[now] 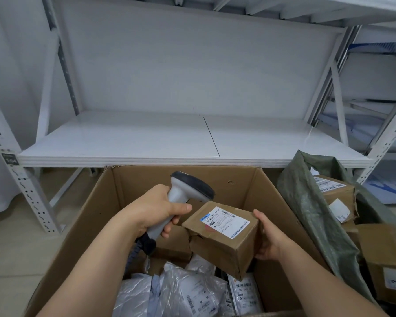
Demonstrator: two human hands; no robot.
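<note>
The left hand (156, 209) is gripping a grey handheld barcode scanner (183, 197), fingers curled round its handle, while the right hand (269, 237) is holding a small labelled brown cardboard parcel (222, 236) over a large open cardboard box (96, 216) of grey plastic mailer bags (181, 291).

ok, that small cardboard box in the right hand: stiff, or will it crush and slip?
Probably fairly stiff but crushable: the small cardboard box shows a dent and tear at its left edge. Likely light, since the right hand holds it alone by one side. The matte board should not slip much.
</note>
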